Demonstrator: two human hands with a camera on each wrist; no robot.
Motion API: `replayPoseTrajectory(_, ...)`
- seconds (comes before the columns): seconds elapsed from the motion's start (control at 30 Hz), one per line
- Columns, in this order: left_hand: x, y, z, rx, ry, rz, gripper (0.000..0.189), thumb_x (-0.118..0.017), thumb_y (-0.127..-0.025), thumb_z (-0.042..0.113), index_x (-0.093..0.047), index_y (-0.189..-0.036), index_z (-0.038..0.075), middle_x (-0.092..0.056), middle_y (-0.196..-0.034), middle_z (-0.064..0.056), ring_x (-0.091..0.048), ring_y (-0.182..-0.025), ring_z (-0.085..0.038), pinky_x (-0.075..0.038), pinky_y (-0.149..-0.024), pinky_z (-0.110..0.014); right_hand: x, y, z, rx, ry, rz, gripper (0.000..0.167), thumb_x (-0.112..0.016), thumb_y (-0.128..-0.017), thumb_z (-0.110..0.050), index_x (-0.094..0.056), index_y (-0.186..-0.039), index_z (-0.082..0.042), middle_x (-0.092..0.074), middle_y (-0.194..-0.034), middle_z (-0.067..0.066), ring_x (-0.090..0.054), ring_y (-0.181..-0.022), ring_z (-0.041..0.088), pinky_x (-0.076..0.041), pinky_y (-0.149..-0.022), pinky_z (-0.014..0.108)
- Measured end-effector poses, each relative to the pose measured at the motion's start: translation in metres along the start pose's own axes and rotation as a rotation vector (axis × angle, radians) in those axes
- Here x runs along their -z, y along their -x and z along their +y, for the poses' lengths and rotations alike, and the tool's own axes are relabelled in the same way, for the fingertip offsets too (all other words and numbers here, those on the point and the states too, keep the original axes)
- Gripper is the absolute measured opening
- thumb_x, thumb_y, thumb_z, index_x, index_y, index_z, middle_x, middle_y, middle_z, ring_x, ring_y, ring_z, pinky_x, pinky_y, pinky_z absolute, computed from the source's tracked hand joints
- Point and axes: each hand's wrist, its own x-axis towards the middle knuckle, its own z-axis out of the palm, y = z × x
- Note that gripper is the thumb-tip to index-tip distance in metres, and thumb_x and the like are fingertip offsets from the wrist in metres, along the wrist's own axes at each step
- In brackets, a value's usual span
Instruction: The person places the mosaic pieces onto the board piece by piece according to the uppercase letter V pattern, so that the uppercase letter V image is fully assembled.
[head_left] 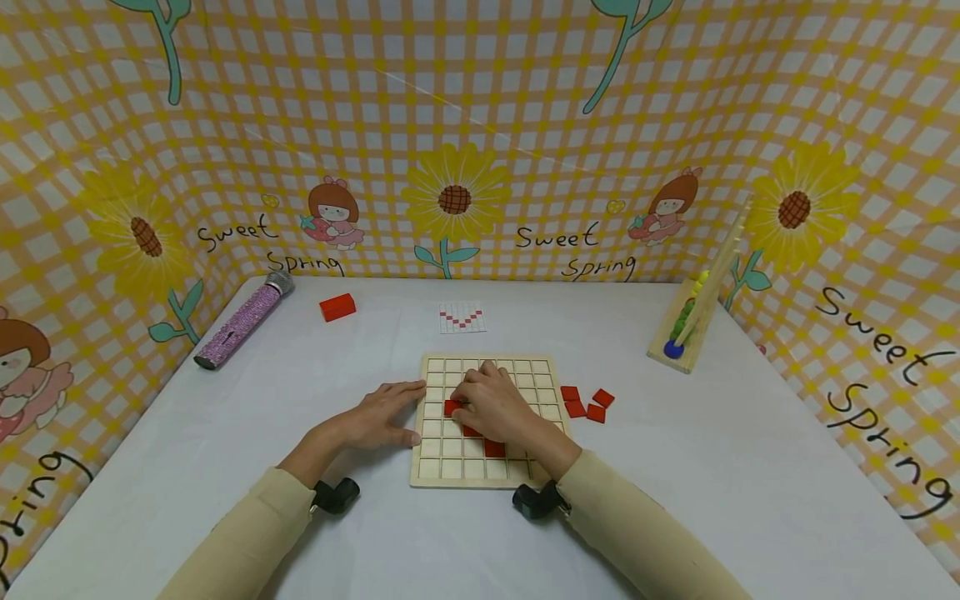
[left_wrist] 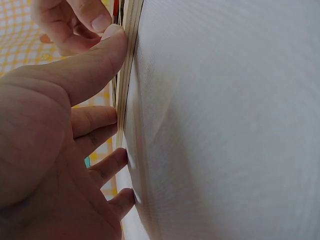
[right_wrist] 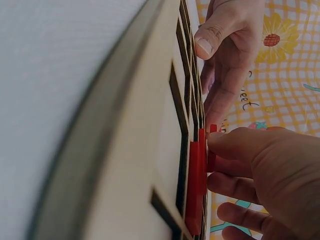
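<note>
left hand [head_left: 378,417] spread, touching grid board [head_left: 452,471] at 9 o'clock, right hand [head_left: 497,406] pinching red tile [head_left: 452,407], loose tiles [head_left: 596,413] around 3ish

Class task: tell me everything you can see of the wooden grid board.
The wooden grid board looks pale, with layered edges, a border frame and thin raised strips dividing it into squares. It lies flat on the white table. The left hand touches its left edge. Two red tiles visibly sit in squares; the right hand, over the board and hiding some squares, pinches a third.
</note>
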Motion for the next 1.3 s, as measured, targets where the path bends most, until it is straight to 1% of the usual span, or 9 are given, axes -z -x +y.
replayPoseTrajectory(0.33, 0.001, 0.000, 0.000, -0.009, -0.012, 0.001, 0.075, -0.067, -0.087, 0.030, -0.030, -0.147, 0.005, -0.025, -0.156, -0.010, -0.021, -0.142, -0.036, -0.020, -0.112, -0.058, 0.000, -0.002, -0.001, -0.006, 0.018, -0.024, 0.020, -0.072, -0.082, -0.028, -0.075, -0.097, -0.014, -0.065, -0.095, 0.001, -0.047, -0.091, 0.020, -0.041, -0.078, 0.035)
replayPoseTrajectory(0.77, 0.000, 0.000, -0.001, -0.016, -0.021, 0.002, 0.075, -0.067, -0.087, 0.031, -0.031, -0.147, 0.005, -0.025, -0.156, -0.011, -0.022, -0.142, -0.037, -0.021, -0.111, -0.059, -0.002, -0.002, 0.001, 0.021, -0.007, -0.006, 0.020, -0.073, -0.081, -0.026, -0.075, -0.096, -0.013, -0.066, -0.094, 0.001, -0.048, -0.090, 0.021, -0.041, -0.078, 0.036)
replayPoseTrajectory(0.97, 0.000, -0.001, 0.000, -0.004, -0.011, 0.001, 0.075, -0.067, -0.087, 0.031, -0.031, -0.147, 0.006, -0.024, -0.156, -0.010, -0.021, -0.142, -0.036, -0.020, -0.112, -0.058, -0.001, -0.001, 0.003, 0.007, 0.003, -0.016, 0.022, -0.072, -0.081, -0.029, -0.074, -0.097, -0.014, -0.066, -0.095, 0.001, -0.048, -0.092, 0.021, -0.040, -0.078, 0.035)
replayPoseTrajectory(1.13, -0.001, -0.001, 0.000, 0.003, -0.013, -0.001, 0.075, -0.067, -0.087, 0.032, -0.031, -0.147, 0.007, -0.024, -0.157, -0.009, -0.020, -0.143, -0.035, -0.020, -0.113, -0.057, 0.002, 0.002, 0.006, -0.014, -0.004, 0.006, 0.021, -0.072, -0.082, -0.028, -0.074, -0.097, -0.014, -0.066, -0.094, 0.001, -0.047, -0.093, 0.021, -0.039, -0.079, 0.035)
replayPoseTrajectory(1.3, -0.001, -0.001, 0.000, 0.006, -0.005, 0.004, 0.075, -0.068, -0.086, 0.031, -0.031, -0.147, 0.007, -0.024, -0.157, -0.009, -0.020, -0.143, -0.035, -0.020, -0.113, -0.057, 0.007, 0.007, 0.009, -0.030, -0.016, 0.019, 0.021, -0.070, -0.083, -0.026, -0.074, -0.099, -0.013, -0.066, -0.097, 0.002, -0.047, -0.093, 0.020, -0.038, -0.080, 0.035)
